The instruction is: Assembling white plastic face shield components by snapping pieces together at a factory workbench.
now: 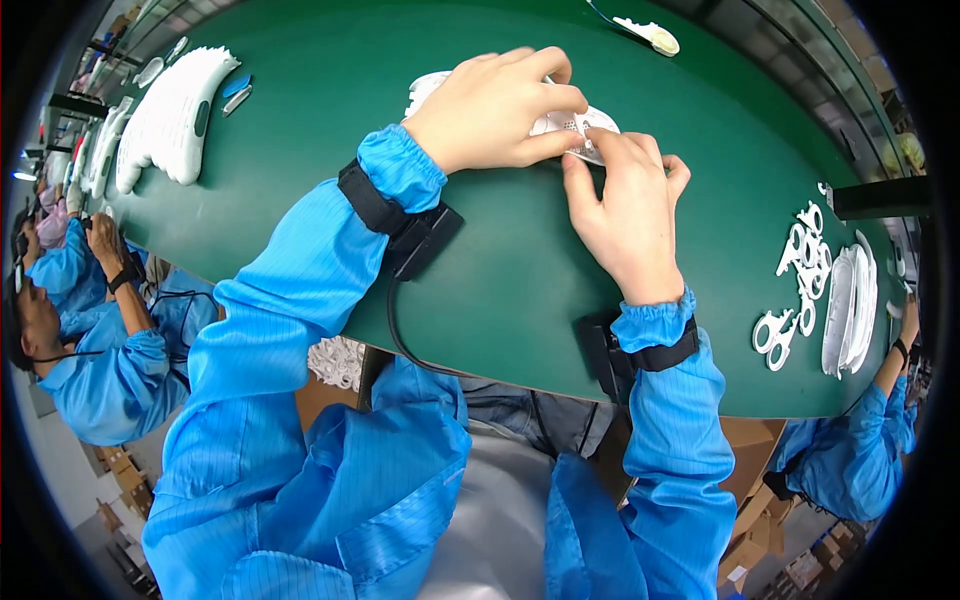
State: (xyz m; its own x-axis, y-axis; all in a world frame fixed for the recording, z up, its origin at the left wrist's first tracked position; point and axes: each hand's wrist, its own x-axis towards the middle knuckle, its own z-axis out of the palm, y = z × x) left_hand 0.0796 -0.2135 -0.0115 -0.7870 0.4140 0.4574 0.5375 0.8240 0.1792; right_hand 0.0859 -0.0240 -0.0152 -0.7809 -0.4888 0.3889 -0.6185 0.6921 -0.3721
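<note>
While my left fingers [562,98] grasp the white shell [604,121] over the table [500,250], nearer its far edge than its near one, my right fingers [612,150] pinch the shell's right end, thumb and forefinger close to a small white piece [583,128]. To work neatly here, I'd judge, the left hold should stay firm and the right pressure light and even, keeping the piece straight. White rings [806,262] lie well apart, toward the right edge.
</note>
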